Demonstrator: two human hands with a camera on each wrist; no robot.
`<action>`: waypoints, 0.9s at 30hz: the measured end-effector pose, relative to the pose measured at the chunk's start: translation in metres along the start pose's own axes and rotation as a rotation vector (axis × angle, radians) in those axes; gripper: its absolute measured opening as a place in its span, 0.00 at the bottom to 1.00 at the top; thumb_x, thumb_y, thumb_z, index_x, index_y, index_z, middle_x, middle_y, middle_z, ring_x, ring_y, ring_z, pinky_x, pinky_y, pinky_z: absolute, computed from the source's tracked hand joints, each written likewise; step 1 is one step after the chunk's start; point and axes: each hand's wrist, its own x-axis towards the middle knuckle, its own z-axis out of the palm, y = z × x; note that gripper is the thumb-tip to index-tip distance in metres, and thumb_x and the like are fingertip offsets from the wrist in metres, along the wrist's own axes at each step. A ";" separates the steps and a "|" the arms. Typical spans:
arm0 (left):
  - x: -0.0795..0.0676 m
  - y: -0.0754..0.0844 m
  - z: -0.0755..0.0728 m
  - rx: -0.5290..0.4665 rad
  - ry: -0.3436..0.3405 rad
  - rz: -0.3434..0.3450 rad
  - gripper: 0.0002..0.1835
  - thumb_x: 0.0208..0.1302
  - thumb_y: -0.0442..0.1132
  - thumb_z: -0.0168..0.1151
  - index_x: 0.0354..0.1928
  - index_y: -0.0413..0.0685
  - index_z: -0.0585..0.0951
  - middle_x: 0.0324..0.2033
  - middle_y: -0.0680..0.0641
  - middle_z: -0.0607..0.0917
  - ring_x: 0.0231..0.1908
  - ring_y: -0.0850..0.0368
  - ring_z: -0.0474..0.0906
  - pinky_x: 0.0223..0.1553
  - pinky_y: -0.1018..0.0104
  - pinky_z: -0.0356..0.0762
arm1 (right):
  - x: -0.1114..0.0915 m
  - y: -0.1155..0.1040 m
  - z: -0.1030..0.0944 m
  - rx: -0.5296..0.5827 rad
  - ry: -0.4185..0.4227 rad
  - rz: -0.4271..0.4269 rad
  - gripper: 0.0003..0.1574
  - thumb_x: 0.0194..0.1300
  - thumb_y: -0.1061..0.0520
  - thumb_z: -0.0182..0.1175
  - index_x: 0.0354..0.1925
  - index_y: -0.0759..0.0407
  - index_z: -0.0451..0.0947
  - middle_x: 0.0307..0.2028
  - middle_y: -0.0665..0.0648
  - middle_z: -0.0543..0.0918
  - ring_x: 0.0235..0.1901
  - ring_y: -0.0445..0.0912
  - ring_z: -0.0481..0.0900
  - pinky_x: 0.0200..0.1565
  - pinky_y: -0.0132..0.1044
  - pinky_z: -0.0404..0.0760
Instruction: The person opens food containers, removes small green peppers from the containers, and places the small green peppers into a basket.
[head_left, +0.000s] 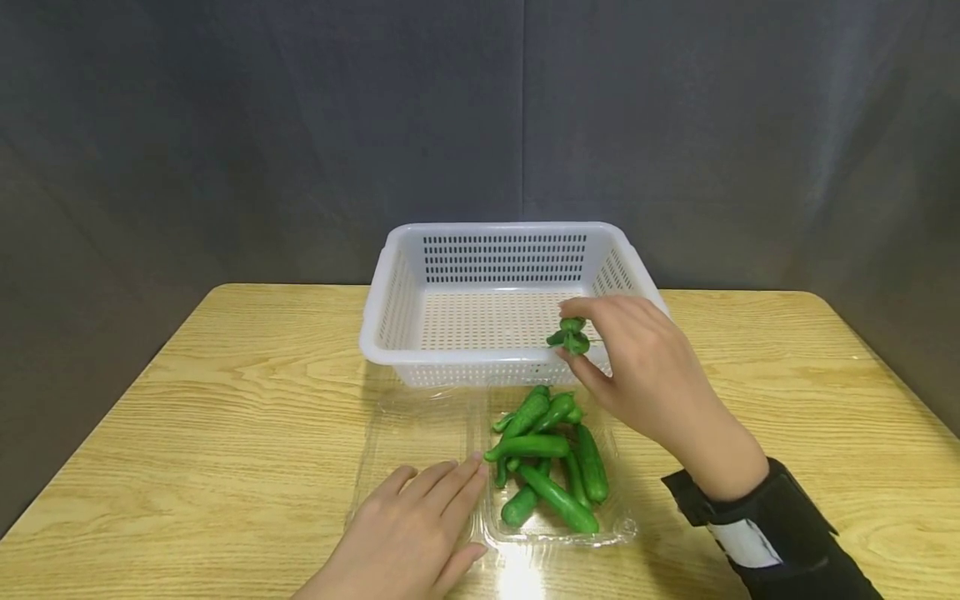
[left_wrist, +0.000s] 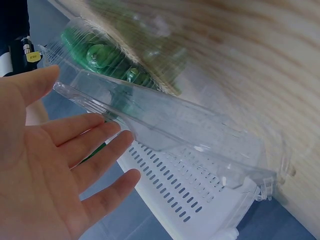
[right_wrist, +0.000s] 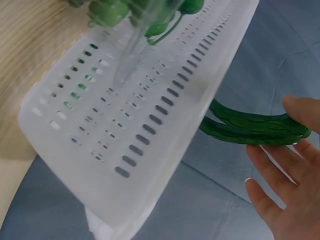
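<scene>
My right hand (head_left: pixel 645 367) pinches at least two small green cucumbers (right_wrist: pixel 245 120) between thumb and fingers, over the near rim of a white slotted plastic basket (head_left: pixel 495 357). In the right wrist view their far ends pass behind the basket's edge. A hinged clear plastic box (head_left: pixel 423 425) lies open on the table in front of the basket. Several more small cucumbers (head_left: pixel 528 447) are heaped in its right half. My left hand (head_left: pixel 412 525) rests with its fingers extended at the box's left half, fingertips near the middle fold.
The wooden table (head_left: pixel 225 433) extends to both sides of the box. Behind the basket hangs a dark grey cloth (head_left: pixel 450 108). A black band (head_left: pixel 757 508) with a white patch wraps the right wrist.
</scene>
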 end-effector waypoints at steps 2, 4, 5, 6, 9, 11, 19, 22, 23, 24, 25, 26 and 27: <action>0.000 0.000 -0.001 -0.004 -0.018 -0.005 0.34 0.65 0.59 0.59 0.64 0.42 0.77 0.60 0.47 0.80 0.52 0.55 0.80 0.45 0.58 0.80 | -0.001 0.002 0.001 -0.006 -0.017 0.013 0.27 0.52 0.63 0.74 0.50 0.67 0.77 0.44 0.61 0.84 0.46 0.57 0.81 0.55 0.50 0.76; 0.000 0.000 -0.001 -0.005 -0.026 -0.010 0.34 0.65 0.60 0.59 0.64 0.42 0.77 0.60 0.47 0.80 0.52 0.55 0.79 0.46 0.58 0.79 | -0.003 0.004 0.002 -0.008 -0.030 0.023 0.26 0.53 0.63 0.74 0.50 0.67 0.77 0.44 0.61 0.84 0.47 0.57 0.81 0.55 0.50 0.76; 0.000 0.000 -0.001 -0.007 -0.027 -0.011 0.34 0.65 0.60 0.59 0.64 0.42 0.77 0.60 0.47 0.80 0.52 0.55 0.79 0.46 0.58 0.79 | -0.003 0.006 0.002 -0.011 -0.035 0.025 0.26 0.53 0.62 0.74 0.49 0.67 0.77 0.44 0.61 0.84 0.46 0.57 0.81 0.55 0.50 0.76; 0.000 0.000 -0.001 -0.008 -0.027 -0.011 0.34 0.65 0.59 0.59 0.64 0.42 0.77 0.60 0.47 0.80 0.52 0.55 0.79 0.46 0.58 0.79 | -0.004 0.007 0.003 -0.014 -0.040 0.030 0.26 0.53 0.62 0.73 0.49 0.67 0.77 0.43 0.61 0.84 0.46 0.57 0.81 0.55 0.50 0.76; 0.000 0.001 -0.001 -0.017 -0.022 -0.014 0.34 0.64 0.59 0.60 0.64 0.41 0.77 0.60 0.47 0.80 0.52 0.55 0.79 0.46 0.58 0.79 | -0.006 0.011 0.005 -0.022 -0.050 0.043 0.25 0.54 0.62 0.73 0.48 0.66 0.77 0.42 0.61 0.84 0.46 0.58 0.81 0.54 0.51 0.76; 0.000 0.001 -0.001 -0.021 -0.014 -0.015 0.34 0.63 0.59 0.61 0.63 0.41 0.77 0.59 0.47 0.80 0.52 0.54 0.80 0.46 0.58 0.78 | -0.008 0.013 0.006 -0.029 -0.055 0.054 0.25 0.54 0.62 0.73 0.48 0.67 0.77 0.42 0.62 0.84 0.47 0.58 0.81 0.54 0.52 0.76; 0.001 0.001 0.000 -0.025 0.005 -0.018 0.34 0.62 0.59 0.61 0.62 0.42 0.78 0.58 0.47 0.81 0.51 0.55 0.80 0.45 0.59 0.79 | -0.011 0.020 0.009 -0.040 -0.083 0.106 0.25 0.55 0.60 0.73 0.49 0.66 0.77 0.43 0.62 0.84 0.47 0.58 0.81 0.54 0.52 0.76; 0.001 0.001 0.000 -0.027 0.007 -0.019 0.35 0.62 0.59 0.61 0.62 0.42 0.78 0.58 0.47 0.81 0.51 0.55 0.80 0.45 0.58 0.79 | -0.012 0.021 0.010 -0.045 -0.094 0.124 0.25 0.55 0.59 0.74 0.49 0.66 0.77 0.42 0.61 0.84 0.47 0.58 0.81 0.52 0.52 0.77; 0.001 0.001 0.000 -0.029 0.007 -0.020 0.35 0.61 0.59 0.61 0.62 0.41 0.78 0.58 0.47 0.81 0.51 0.55 0.80 0.46 0.58 0.79 | -0.013 0.022 0.010 -0.047 -0.098 0.129 0.26 0.55 0.59 0.74 0.49 0.66 0.77 0.41 0.61 0.84 0.47 0.58 0.81 0.51 0.52 0.78; 0.001 0.001 0.000 -0.031 0.010 -0.023 0.35 0.61 0.59 0.61 0.62 0.42 0.78 0.58 0.46 0.81 0.51 0.54 0.80 0.46 0.58 0.79 | -0.013 0.022 0.010 -0.049 -0.103 0.134 0.26 0.55 0.58 0.74 0.49 0.65 0.77 0.41 0.60 0.84 0.47 0.58 0.81 0.50 0.52 0.78; 0.001 0.001 0.000 -0.033 0.010 -0.024 0.35 0.61 0.59 0.62 0.62 0.41 0.78 0.58 0.46 0.81 0.51 0.54 0.80 0.46 0.58 0.79 | -0.014 0.023 0.011 -0.051 -0.107 0.139 0.26 0.55 0.58 0.74 0.49 0.65 0.77 0.40 0.60 0.84 0.46 0.58 0.81 0.49 0.52 0.79; 0.001 0.001 0.000 -0.033 0.010 -0.025 0.35 0.61 0.59 0.62 0.62 0.41 0.78 0.58 0.46 0.81 0.51 0.54 0.80 0.46 0.58 0.79 | -0.014 0.023 0.011 -0.054 -0.111 0.142 0.26 0.55 0.58 0.74 0.50 0.65 0.77 0.40 0.60 0.84 0.46 0.58 0.82 0.48 0.52 0.79; 0.001 0.001 0.000 -0.032 0.010 -0.026 0.35 0.61 0.59 0.62 0.62 0.41 0.78 0.58 0.46 0.81 0.51 0.54 0.80 0.46 0.58 0.79 | -0.014 0.024 0.011 -0.054 -0.115 0.144 0.26 0.55 0.58 0.74 0.50 0.65 0.77 0.40 0.60 0.84 0.45 0.58 0.82 0.47 0.52 0.79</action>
